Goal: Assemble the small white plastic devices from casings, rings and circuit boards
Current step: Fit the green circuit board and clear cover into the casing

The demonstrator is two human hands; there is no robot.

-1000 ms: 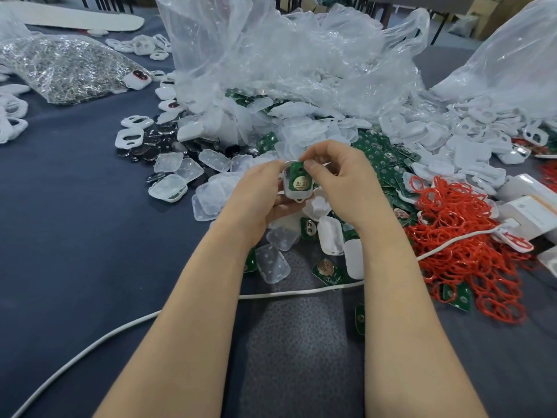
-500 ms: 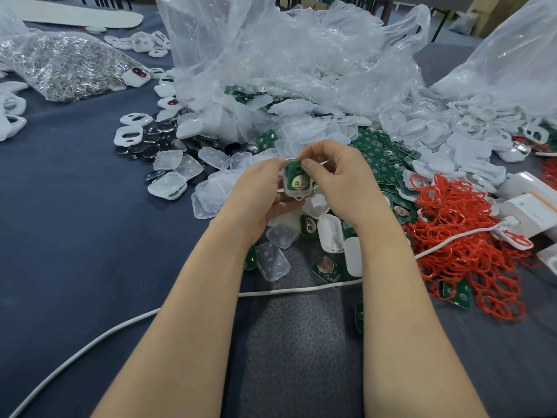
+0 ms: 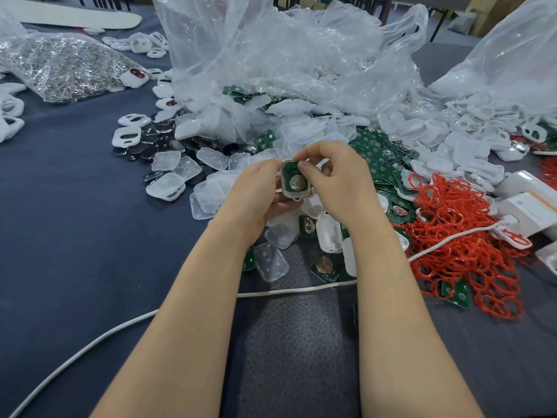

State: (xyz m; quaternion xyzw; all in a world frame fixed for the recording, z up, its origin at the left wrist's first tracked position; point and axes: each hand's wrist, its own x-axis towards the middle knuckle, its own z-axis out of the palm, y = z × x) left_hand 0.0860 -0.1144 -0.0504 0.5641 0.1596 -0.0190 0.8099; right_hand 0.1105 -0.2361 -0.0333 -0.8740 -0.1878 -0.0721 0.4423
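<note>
Just above centre, the left hand (image 3: 256, 191) cups a white casing (image 3: 297, 198) from 9 o'clock, its fingers curled behind it and mostly hidden. The right hand (image 3: 340, 182), at the casing's 3 o'clock, pinches the green circuit board (image 3: 290, 171) lying in it, thumb on the board's upper edge. How deep the board sits is hard to make out. At 3 o'clock a heap of red rings (image 3: 464, 230) lies, and at 12 o'clock loose casings (image 3: 316, 128) disappear under clear plastic bags (image 3: 286, 55).
</note>
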